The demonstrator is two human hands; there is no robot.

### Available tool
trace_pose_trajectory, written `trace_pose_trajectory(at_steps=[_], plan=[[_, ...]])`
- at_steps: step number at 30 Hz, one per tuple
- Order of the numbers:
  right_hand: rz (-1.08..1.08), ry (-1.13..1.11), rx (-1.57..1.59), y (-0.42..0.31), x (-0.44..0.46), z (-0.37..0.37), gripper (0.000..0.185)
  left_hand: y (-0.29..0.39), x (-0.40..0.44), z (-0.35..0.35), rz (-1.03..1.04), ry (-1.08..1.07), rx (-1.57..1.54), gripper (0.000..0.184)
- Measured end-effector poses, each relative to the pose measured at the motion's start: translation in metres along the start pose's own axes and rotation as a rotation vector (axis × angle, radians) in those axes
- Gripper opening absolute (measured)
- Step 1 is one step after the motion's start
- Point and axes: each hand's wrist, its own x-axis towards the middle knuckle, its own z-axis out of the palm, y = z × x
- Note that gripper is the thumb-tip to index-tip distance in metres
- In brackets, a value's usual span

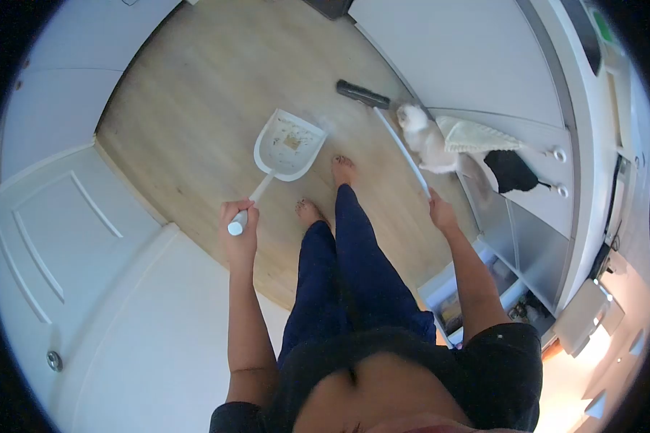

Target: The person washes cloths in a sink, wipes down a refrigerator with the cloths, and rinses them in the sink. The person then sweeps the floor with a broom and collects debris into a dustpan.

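Observation:
My left hand [239,222] is wrapped round the handle of a white long-handled dustpan [307,162]. The pan lies on the wooden floor ahead of my feet, with dark bits and a tan patch of debris inside it. On the right, my right hand [440,210] grips the pale stick of a broom [363,94]. Its dark head rests on the floor near the cabinet base, to the right of the dustpan and apart from it.
A white and cream cat [427,141] is beside the broom stick, by the cabinets. A cream towel [477,136] and a black cloth [511,172] hang there. An open drawer [451,307] is at lower right, a white door [58,252] at left.

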Motion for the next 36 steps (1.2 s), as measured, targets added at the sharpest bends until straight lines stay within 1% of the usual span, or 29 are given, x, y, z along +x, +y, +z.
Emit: trace_pose_trajectory(at_steps=[2,4,6,8,9,11,13,15,16,17,18,19,20,21,23,25,27,29,30,32,34,35,36], plan=[[-0.182,0.164,0.12,0.009,-0.006,-0.001,0.042,-0.003,-0.003,0.0,-0.029,0.006,-0.066,0.008],[-0.261,0.29,0.202,0.007,0.022,0.004,0.041,-0.004,-0.005,-0.003,-0.017,-0.016,-0.044,0.008],[-0.306,0.383,0.226,-0.006,0.069,0.01,0.042,-0.002,-0.007,-0.005,-0.007,-0.044,-0.023,0.008],[-0.063,0.206,0.372,-0.051,0.074,-0.014,0.044,-0.004,-0.008,-0.006,0.023,-0.067,-0.004,0.007],[-0.064,0.194,0.373,-0.065,0.063,-0.014,0.044,-0.004,-0.009,-0.007,0.016,-0.069,0.005,0.007],[-0.017,0.12,0.374,-0.085,0.043,-0.007,0.04,-0.008,-0.009,-0.004,0.082,-0.149,-0.013,0.006],[-0.119,0.165,0.344,-0.077,0.041,0.046,0.042,-0.007,-0.007,0.001,0.078,-0.178,-0.003,0.006],[-0.136,0.044,0.372,-0.092,-0.009,0.066,0.049,-0.013,-0.008,0.006,0.075,-0.199,-0.003,0.006],[-0.093,-0.033,0.372,-0.121,-0.045,0.057,0.049,-0.022,0.004,0.004,0.079,-0.188,0.017,0.006],[-0.058,-0.116,0.369,-0.131,-0.08,0.047,0.048,-0.023,0.003,0.005,0.078,-0.17,0.042,0.006],[-0.064,-0.112,0.365,-0.128,-0.099,0.046,0.048,-0.022,0.004,0.006,0.079,-0.163,0.04,0.006],[-0.103,-0.143,0.466,-0.123,-0.113,0.046,0.045,-0.02,0.006,0.007,0.066,-0.173,0.035,0.006],[-0.143,-0.177,0.565,-0.119,-0.121,0.047,0.042,-0.019,0.007,0.007,0.052,-0.183,0.03,0.006],[-0.152,-0.176,0.556,-0.115,-0.119,0.044,0.042,-0.018,0.008,0.007,0.049,-0.17,0.028,0.006],[-0.067,-0.223,0.732,-0.108,-0.108,0.037,0.036,-0.024,0.016,0.002,0.078,-0.163,0.014,0.008],[-0.12,-0.091,0.684,-0.093,-0.071,0.031,0.031,-0.022,0.01,0.006,0.085,-0.133,0.004,0.007],[-0.234,0.111,0.453,-0.116,-0.046,-0.001,0.031,-0.024,0.011,0.007,0.097,-0.101,-0.002,0.007],[-0.232,0.165,0.351,-0.122,0.014,0.0,0.033,-0.029,0.011,0.014,0.143,-0.049,-0.006,0.006],[-0.233,0.175,0.353,-0.139,0.023,0.008,0.033,-0.033,0.026,0.008,0.152,-0.046,-0.011,0.006],[-0.204,0.141,0.344,-0.153,0.028,0.023,0.035,-0.026,0.026,0.007,0.064,-0.077,-0.035,0.006],[-0.144,0.098,0.27,-0.163,-0.015,0.057,0.039,-0.032,0.029,0.012,0.051,-0.054,-0.046,0.006],[-0.172,0.087,0.288,-0.155,-0.036,0.079,0.04,-0.034,0.027,0.015,0.044,-0.035,-0.061,0.007],[-0.176,0.083,0.298,-0.151,-0.049,0.083,0.041,-0.031,0.027,0.015,0.041,-0.031,-0.066,0.007]])
